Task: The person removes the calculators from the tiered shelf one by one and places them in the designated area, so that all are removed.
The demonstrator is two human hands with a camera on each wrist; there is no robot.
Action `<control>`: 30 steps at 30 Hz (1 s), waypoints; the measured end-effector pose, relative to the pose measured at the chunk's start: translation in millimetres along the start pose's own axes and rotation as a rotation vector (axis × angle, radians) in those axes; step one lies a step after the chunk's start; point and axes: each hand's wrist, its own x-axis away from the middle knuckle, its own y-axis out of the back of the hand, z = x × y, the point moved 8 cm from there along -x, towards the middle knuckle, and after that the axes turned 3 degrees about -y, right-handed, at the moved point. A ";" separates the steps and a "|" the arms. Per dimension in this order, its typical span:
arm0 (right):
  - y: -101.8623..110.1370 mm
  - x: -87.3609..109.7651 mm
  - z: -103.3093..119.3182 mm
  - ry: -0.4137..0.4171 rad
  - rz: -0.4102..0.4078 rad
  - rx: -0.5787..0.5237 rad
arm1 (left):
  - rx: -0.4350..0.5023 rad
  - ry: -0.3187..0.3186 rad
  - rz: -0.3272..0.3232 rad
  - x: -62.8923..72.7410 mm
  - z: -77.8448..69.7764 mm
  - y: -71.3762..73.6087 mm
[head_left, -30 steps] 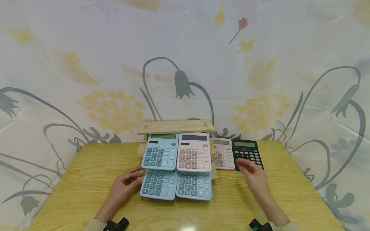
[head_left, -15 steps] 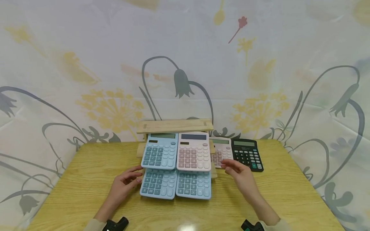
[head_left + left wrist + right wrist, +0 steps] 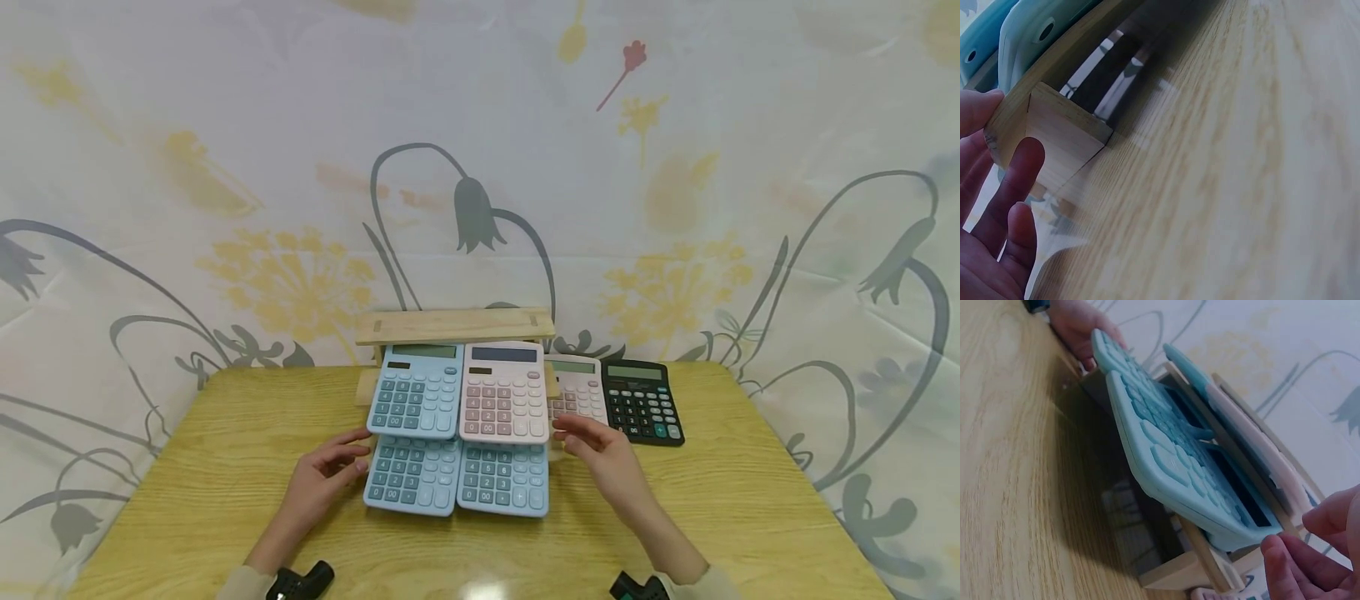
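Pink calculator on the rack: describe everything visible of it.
The pink calculator is pale, apparently plastic, with rounded corners. A dark display spans its top; a small dark strip sits below it at the left. Number keys are dusky pink, others paler. It leans back, face out, on the wooden rack, close beside the upper blue calculator; in the head view its lower end hides the top of the blue calculator below. The right hand is near its lower right corner, contact unclear.

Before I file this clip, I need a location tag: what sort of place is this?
Probably an indoor tabletop set up for filming or display, though little of the room shows: a wood-grain table, a flower-printed backdrop right behind it, and calculators propped on a wooden rack.
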 end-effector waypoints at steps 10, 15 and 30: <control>-7.9 0.3 3.1 -0.012 -0.003 -0.016 | 0.001 -0.008 0.003 0.2 0.0 0.0; -10.7 -0.5 4.9 -0.018 -0.002 -0.028 | 0.005 -0.008 0.007 -0.1 0.2 -0.4; -17.4 -6.2 8.1 0.001 -0.036 -0.054 | -0.001 0.000 0.000 0.4 1.2 0.6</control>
